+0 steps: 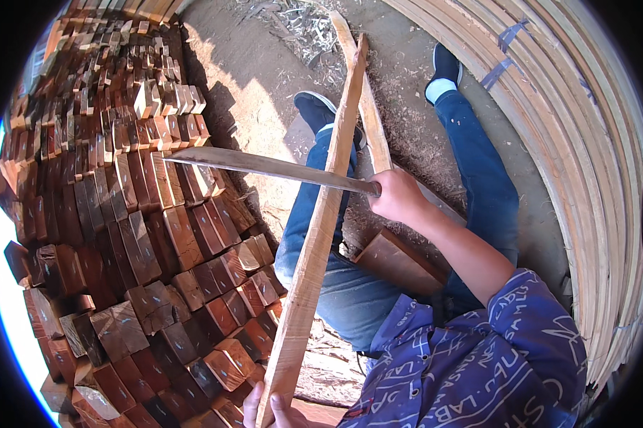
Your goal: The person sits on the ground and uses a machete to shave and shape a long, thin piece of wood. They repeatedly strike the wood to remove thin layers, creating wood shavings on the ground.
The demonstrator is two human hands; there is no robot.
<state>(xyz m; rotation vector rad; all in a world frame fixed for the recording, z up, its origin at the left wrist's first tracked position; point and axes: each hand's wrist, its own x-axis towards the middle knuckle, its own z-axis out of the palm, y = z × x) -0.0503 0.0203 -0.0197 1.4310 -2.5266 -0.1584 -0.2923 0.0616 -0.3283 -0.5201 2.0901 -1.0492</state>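
My right hand (396,194) is closed round the handle of a machete. The long machete (257,162) points left, its tip near the stacked timber. Its blade crosses over a long, pale wooden stick (314,246); I cannot tell whether the two touch. My left hand (275,412), at the bottom edge, grips the near end of this stick, with part of the hand cut off by the picture. The stick slants away from me over my leg and narrows at its far end. Beneath that end lies a second pale wood piece (373,118), partly covered.
A tall stack of reddish-brown timber pieces (143,242) fills the left side. Long pale strips (549,107), tied with dark bands, line the right. Wood shavings (314,36) litter the ground ahead. A brown wooden block (400,264) lies between my legs.
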